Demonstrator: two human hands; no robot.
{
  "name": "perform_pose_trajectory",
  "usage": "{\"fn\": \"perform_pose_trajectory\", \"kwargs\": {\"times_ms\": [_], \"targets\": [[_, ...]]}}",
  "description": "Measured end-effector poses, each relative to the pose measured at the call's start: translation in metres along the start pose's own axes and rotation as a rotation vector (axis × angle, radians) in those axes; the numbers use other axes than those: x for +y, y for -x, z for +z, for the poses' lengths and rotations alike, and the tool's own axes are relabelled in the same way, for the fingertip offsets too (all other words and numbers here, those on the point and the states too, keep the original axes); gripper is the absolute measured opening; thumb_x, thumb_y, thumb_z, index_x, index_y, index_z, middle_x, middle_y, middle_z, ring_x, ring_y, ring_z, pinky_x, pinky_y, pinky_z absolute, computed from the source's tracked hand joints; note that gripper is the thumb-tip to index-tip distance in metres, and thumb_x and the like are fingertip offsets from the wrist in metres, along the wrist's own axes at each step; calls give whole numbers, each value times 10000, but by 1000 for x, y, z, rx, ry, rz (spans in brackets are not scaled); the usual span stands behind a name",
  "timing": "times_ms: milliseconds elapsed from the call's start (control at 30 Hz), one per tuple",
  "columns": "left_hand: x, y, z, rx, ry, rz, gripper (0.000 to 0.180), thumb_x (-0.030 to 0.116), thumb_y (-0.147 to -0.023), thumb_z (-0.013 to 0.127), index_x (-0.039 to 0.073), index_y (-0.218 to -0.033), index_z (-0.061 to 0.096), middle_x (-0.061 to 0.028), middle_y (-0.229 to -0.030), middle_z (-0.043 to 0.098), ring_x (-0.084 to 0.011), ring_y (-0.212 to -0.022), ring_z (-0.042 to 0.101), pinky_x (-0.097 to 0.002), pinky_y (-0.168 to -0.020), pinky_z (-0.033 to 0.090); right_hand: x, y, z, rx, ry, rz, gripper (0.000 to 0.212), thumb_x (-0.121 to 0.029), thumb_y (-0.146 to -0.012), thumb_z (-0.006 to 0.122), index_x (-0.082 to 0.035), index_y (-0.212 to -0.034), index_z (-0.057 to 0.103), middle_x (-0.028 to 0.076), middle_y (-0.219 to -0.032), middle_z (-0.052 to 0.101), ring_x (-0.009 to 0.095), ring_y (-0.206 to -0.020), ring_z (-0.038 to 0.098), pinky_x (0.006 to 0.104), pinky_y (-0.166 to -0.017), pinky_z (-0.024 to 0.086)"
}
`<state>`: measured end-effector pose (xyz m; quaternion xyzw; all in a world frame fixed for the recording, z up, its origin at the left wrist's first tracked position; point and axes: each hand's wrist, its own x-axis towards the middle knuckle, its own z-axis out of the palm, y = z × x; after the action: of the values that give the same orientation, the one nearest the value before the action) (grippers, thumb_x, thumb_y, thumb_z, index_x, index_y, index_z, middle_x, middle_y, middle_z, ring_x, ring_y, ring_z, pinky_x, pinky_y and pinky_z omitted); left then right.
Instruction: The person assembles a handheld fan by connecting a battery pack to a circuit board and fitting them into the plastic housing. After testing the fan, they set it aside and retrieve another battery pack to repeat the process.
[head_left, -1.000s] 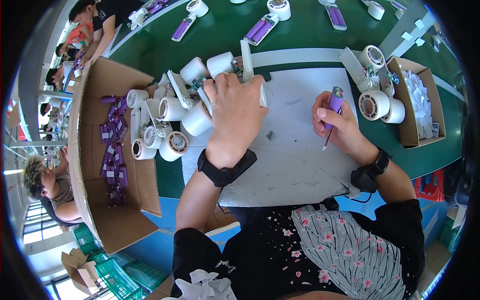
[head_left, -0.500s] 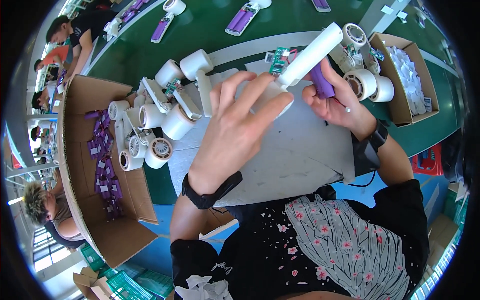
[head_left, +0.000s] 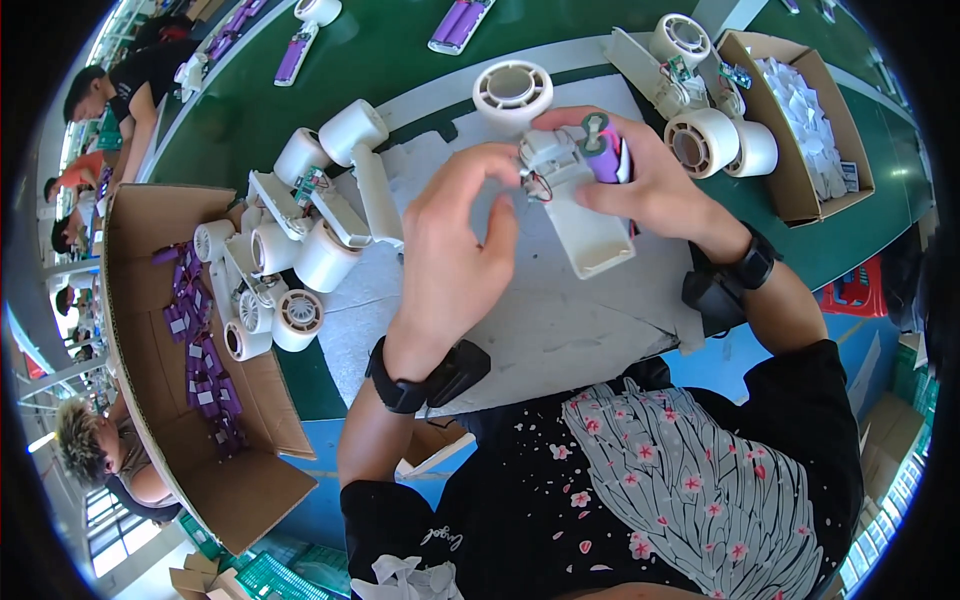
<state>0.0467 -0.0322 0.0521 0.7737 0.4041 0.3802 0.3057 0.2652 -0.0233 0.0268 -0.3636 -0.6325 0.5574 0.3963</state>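
A white plastic housing (head_left: 585, 238), like a handheld fan's open handle, is gripped in my right hand (head_left: 655, 185). The same hand pinches a purple battery pack (head_left: 602, 150) against its right side. A round, vented white head (head_left: 513, 92) is at the housing's far end. Thin wires and small parts (head_left: 538, 180) show inside the neck. My left hand (head_left: 455, 245) is just left of this neck, thumb and forefinger apart with a gap between them. Nothing shows inside that hand; whether its fingertip touches the wires is unclear. Both wrists wear black bands.
A grey mat (head_left: 540, 330) covers the green table (head_left: 400, 50) before me. Several white fan assemblies (head_left: 325, 255) crowd the left; more (head_left: 700, 140) stand at right. One carton (head_left: 150, 330) holds purple battery packs, another (head_left: 825, 205) white pieces. Co-workers (head_left: 130, 110) sit along the left.
The white housing has been turned, so its handle points toward me and its open side shows. My left hand has come off it and moved left. The right hand now grips housing and battery pack together.
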Motion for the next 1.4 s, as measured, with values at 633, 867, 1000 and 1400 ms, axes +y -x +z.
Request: {"fn": "perform_pose_trajectory", "kwargs": {"times_ms": [633,867,1000,1400], "targets": [[-31,7,1,-190,142,-128,239,-93,-751,616,10,-966,638,-111,-1022,676,-202,-897,662,-290,-798,520,-4,8,22,131,817,-282,449,38,-590,753,-61,-1011,630,102,-941,655,257,-800,617,318,-701,515],[-31,8,2,-197,116,-86,245,-90,-755,616,13,-975,640,-102,-1011,684,-191,-892,665,-287,-790,521,1,9,24,75,775,-347,418,43,-570,767,-48,-955,634,83,-935,666,235,-800,621,317,-711,523],[-29,7,1,-219,169,-123,256,-90,-761,618,19,-989,651,-103,-1005,682,-184,-889,664,-284,-786,521,0,12,28,129,737,-258,414,40,-570,772,-50,-953,643,69,-883,661,227,-793,621,306,-705,519],[-31,14,3,-177,205,-134,218,-113,-759,594,20,-915,668,-124,-1008,623,-200,-895,634,-277,-757,507,-1,10,35,143,785,-249,398,20,-581,779,-57,-949,647,58,-850,651,207,-771,586,292,-674,498]]}}
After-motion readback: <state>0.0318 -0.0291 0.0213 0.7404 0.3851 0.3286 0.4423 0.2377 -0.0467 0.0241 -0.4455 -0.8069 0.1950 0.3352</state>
